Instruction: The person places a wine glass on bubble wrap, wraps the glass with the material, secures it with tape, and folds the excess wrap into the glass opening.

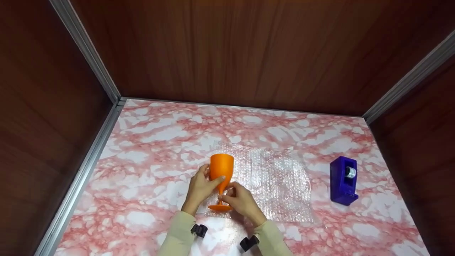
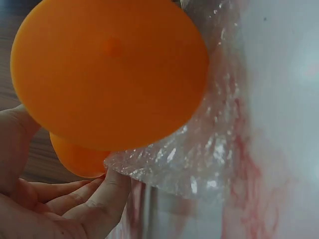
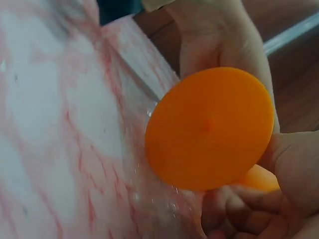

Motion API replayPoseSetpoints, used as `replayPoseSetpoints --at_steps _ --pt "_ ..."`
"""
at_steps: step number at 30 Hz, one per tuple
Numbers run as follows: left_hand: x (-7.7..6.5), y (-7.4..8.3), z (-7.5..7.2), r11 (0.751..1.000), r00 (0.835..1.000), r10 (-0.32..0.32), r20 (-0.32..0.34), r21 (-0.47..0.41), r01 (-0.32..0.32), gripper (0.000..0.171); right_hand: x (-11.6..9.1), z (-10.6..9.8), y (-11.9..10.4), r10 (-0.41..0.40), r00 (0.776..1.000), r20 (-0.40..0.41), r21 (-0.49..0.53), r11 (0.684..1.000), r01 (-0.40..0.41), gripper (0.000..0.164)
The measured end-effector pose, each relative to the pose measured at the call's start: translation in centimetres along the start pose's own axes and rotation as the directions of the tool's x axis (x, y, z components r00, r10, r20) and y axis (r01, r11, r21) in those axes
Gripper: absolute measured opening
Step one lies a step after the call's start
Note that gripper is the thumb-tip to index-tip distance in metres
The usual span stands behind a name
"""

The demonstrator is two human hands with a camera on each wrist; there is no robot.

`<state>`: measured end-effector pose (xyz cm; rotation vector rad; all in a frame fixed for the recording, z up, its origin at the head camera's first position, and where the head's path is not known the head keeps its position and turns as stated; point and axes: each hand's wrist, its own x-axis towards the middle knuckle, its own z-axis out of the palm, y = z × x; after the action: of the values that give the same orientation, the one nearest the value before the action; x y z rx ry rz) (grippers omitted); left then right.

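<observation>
Enclosure: dark wood-grain walls (image 1: 249, 53), metal rails (image 1: 85, 53) at the corners. Tabletop (image 1: 135, 192): marbled red and white. Bubble-wrap sheet (image 1: 273, 181), clear: laid flat around the tabletop's middle, well apart from its far edge. Sleeves (image 1: 177, 233): pale green, one pair. Goblet (image 1: 222, 167), orange: mouth upward, roughly midway between the tabletop's left and right edges, over the sheet's left edge. Tape dispenser (image 1: 337, 181), purple: near the tabletop's right edge. Left hand (image 1: 200, 186): grips the goblet's bowl, thumb across the front. Right hand (image 1: 245, 202): pinches the stem, fingers curled. Tape roll (image 1: 351, 172): seated in the dispenser.
</observation>
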<state>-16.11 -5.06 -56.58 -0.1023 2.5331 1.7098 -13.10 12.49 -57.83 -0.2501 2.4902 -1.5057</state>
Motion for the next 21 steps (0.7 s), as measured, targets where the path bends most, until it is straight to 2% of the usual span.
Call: replayPoseSetpoints --at_steps 4,6,8,13,17,21 --pt "0.0 0.3 0.2 1.0 0.999 0.023 -0.023 0.002 -0.023 0.081 0.1 -0.6 0.2 -0.095 0.992 -0.078 -0.071 0.993 0.089 0.086" --pt "0.0 0.3 0.3 1.0 0.999 0.025 -0.032 0.008 -0.025 0.079 0.1 -1.0 0.3 -0.16 0.981 -0.107 -0.116 0.982 0.147 0.097" --pt "-0.1 0.3 0.5 1.0 0.999 0.028 -0.04 0.013 -0.027 0.078 0.1 -1.3 0.4 -0.227 0.966 -0.121 -0.153 0.966 0.208 0.097" --pt "-0.2 0.3 0.9 0.999 0.998 0.031 -0.051 0.039 -0.029 0.074 0.3 -1.9 0.5 -0.353 0.93 -0.103 -0.291 0.905 0.311 0.079" --pt "-0.3 0.3 1.1 0.999 0.998 0.008 -0.066 0.05 -0.005 0.084 0.5 -2.1 0.6 -0.383 0.922 -0.052 -0.386 0.859 0.335 0.07" --pt "-0.3 0.4 1.2 0.998 0.996 -0.032 -0.078 0.044 0.036 0.1 0.6 -2.3 0.7 -0.412 0.91 -0.031 -0.415 0.834 0.364 0.063"
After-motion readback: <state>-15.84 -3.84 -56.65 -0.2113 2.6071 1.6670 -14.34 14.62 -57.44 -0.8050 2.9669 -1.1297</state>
